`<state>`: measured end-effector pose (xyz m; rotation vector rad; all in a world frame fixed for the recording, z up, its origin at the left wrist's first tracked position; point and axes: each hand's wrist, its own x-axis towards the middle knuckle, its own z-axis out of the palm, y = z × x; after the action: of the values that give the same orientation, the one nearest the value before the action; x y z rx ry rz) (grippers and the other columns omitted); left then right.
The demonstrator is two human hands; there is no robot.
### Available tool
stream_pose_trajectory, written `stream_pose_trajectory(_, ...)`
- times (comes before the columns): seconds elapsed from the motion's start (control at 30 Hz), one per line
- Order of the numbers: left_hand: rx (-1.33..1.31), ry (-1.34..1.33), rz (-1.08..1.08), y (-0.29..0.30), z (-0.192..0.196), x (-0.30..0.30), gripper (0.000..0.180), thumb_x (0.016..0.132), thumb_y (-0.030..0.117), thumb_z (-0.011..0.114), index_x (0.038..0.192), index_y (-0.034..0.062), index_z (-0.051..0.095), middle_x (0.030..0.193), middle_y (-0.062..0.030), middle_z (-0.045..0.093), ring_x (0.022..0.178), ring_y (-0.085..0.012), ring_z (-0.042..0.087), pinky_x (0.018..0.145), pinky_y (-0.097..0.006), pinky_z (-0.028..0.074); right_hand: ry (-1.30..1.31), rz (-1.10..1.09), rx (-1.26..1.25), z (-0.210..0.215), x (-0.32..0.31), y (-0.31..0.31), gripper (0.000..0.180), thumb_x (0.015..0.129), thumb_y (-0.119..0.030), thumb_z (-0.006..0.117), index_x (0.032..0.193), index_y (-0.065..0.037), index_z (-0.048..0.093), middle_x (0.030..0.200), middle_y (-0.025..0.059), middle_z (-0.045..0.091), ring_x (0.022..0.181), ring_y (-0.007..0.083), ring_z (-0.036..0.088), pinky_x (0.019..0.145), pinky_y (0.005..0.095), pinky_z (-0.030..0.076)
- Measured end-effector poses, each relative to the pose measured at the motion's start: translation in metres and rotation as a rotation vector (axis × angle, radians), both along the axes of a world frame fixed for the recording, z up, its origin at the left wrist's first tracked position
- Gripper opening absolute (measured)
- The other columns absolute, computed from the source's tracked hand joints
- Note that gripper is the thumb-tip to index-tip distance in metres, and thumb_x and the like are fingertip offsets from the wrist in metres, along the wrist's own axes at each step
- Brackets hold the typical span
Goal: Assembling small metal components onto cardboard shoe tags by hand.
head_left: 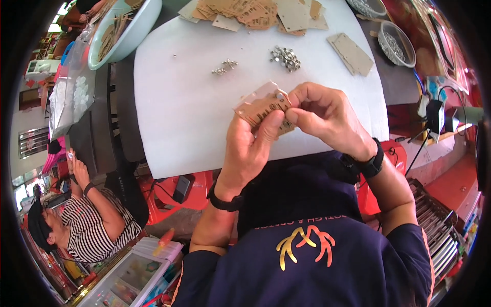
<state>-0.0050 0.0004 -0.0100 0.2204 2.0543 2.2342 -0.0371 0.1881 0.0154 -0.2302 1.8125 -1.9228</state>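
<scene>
My left hand (246, 145) grips a brown printed card (262, 106) with a pale, clear-looking top edge, its thumb lying across the front. A small round silvery piece (280, 96) sits at the card's upper right corner. Thumb and forefinger of my right hand (327, 115) pinch together at the card's right edge, beside that piece; what lies between the fingertips is hidden. Beyond the hands, on the white table covering (179, 112), lie a small group of silvery metal bits (225, 67) and a larger pile of round silvery pieces (286, 58).
Brown and grey cards (245, 13) heap at the far edge, with a grey stack (351, 53) at right. Bowls of small parts (396, 45) stand far right; a pale blue basin (138, 38) is far left. Another person (97, 220) in stripes sits at left.
</scene>
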Motion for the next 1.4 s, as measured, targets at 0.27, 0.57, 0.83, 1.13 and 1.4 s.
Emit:
stream_pose_trajectory(0.27,0.091,0.009,0.093,0.014,0.004,-0.005,0.026,0.098,0.01,0.058,0.121,-0.0012,0.053,0.113,-0.0068,0.063,0.102,-0.011,0.06,0.091,-0.027,0.048,0.043,-0.079,-0.026,-0.009,0.003,0.003,0.02,0.094,-0.016,0.066,0.103,0.002,0.063,0.089,0.0005,0.065,0.08,0.0045,0.057,0.07,0.0216,0.048)
stream_pose_trajectory(0.57,-0.04,-0.007,-0.053,0.019,0.034,-0.007,0.03,0.095,0.01,0.056,0.123,-0.0009,0.051,0.115,-0.0122,0.059,0.1,-0.0181,0.059,0.083,-0.032,0.05,0.134,-0.132,0.369,0.029,0.0,0.135,0.024,0.092,-0.023,0.067,0.101,-0.001,0.065,0.08,-0.0022,0.061,0.073,0.0054,0.055,0.065,0.0224,0.045)
stream_pose_trajectory(0.83,-0.257,0.066,-0.479,0.051,0.086,-0.019,0.023,0.092,0.004,0.058,0.115,0.0005,0.057,0.111,-0.007,0.056,0.097,-0.0149,0.059,0.083,-0.029,0.048,0.06,-0.058,0.785,0.019,-0.032,0.246,0.024,0.093,-0.027,0.063,0.099,-0.004,0.066,0.077,-0.003,0.058,0.069,0.0049,0.052,0.06,0.0227,0.043)
stream_pose_trajectory(1.13,-0.647,0.437,-0.822,0.128,0.1,-0.055,0.019,0.089,0.01,0.064,0.103,-0.0024,0.063,0.095,-0.0133,0.061,0.081,-0.021,0.063,0.068,-0.032,0.05,0.095,0.207,0.953,0.02,-0.068,0.277,0.024,0.089,-0.024,0.066,0.097,-0.002,0.065,0.076,0.0012,0.062,0.069,0.0102,0.057,0.06,0.0283,0.046)
stream_pose_trajectory(1.4,-0.716,0.891,-0.716,0.193,0.039,-0.081,0.03,0.091,0.014,0.059,0.112,-0.0067,0.057,0.118,-0.0195,0.057,0.109,-0.0353,0.056,0.093,-0.042,0.046,0.319,0.236,0.967,0.012,-0.074,0.261,0.022,0.083,-0.018,0.07,0.091,0.001,0.067,0.077,0.0071,0.067,0.072,0.0153,0.063,0.064,0.0315,0.05)
